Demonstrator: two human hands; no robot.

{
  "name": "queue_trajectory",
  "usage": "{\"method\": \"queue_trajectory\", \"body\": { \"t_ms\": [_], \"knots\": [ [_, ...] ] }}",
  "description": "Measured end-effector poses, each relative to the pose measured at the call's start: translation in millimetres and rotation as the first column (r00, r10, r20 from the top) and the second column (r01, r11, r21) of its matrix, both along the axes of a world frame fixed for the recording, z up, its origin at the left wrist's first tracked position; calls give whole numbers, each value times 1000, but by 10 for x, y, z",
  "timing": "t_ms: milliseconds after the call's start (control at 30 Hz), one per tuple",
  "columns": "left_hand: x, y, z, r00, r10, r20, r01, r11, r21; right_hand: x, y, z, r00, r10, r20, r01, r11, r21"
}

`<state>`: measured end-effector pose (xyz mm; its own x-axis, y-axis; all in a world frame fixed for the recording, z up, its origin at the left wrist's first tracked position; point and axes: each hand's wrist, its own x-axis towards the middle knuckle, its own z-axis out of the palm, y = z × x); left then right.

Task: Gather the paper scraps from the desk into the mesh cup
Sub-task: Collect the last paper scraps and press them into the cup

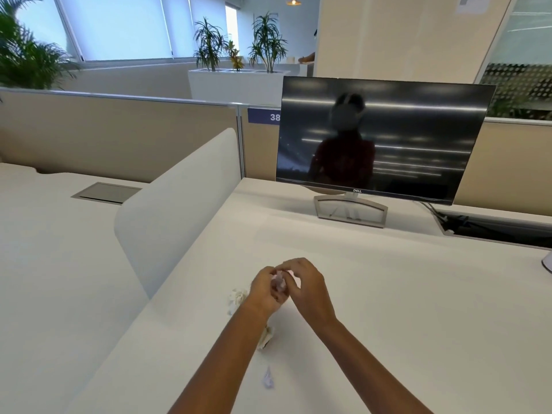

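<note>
1. Pale pink paper, one crumpled scrap [279,284], is kept between the two hands, a little above the white desk [388,294].
2. The left hand [264,291] has its fingers curled closely round this scrap. The right hand [309,289] meets it from the other side, with its fingertips bent inward and pinching the same scrap. Almost no gap shows between the two hands.
3. Three more pieces lie on the desk:
   - a white crumpled piece [237,298] just beside the left hand, on its left;
   - a second piece [266,337], partly hidden by the left forearm;
   - a small bluish-white piece [268,379] nearer to the person, between the two forearms.
4. The dark monitor [379,138] carries the word "DELL" on its lower frame. Behind it, a blue label [264,116] on the partition reads "38", and the monitor cuts off its right end.
5. A white divider panel [179,204] stands along the left edge of the desk, near the hands. To the right of the hands the desk surface runs wide, as far as the cable opening [493,230]. The monitor stand [351,210] is well apart from the hands.
</note>
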<state>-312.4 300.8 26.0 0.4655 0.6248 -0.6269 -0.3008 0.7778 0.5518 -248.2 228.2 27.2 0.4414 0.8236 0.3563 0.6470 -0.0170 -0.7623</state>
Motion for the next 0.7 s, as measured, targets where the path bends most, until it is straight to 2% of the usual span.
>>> {"method": "queue_trajectory", "body": {
  "t_ms": [100,200,300,400,533,600,700],
  "knots": [
    [-203,157,22,988,144,63,-143,990,-18,-44,96,-24,995,-59,-83,62,997,38],
    [-434,343,-7,963,257,78,-258,966,3,-89,269,-144,998,-19,-65,4,976,-218],
    [-619,478,-54,941,338,33,-339,940,34,-200,446,-237,996,48,-75,-80,852,-517],
    [-720,514,-104,926,376,-39,-372,924,85,-340,585,-312,993,100,-63,-117,755,-645],
    [-767,515,-165,917,391,-78,-383,919,98,-476,666,-414,979,177,101,-58,715,-697],
    [-762,510,-187,919,386,-77,-378,921,100,-490,664,-444,956,209,205,-23,753,-658],
    [-737,511,-213,921,380,-82,-372,923,98,-435,646,-464,947,217,236,-37,804,-593]
  ]
}}
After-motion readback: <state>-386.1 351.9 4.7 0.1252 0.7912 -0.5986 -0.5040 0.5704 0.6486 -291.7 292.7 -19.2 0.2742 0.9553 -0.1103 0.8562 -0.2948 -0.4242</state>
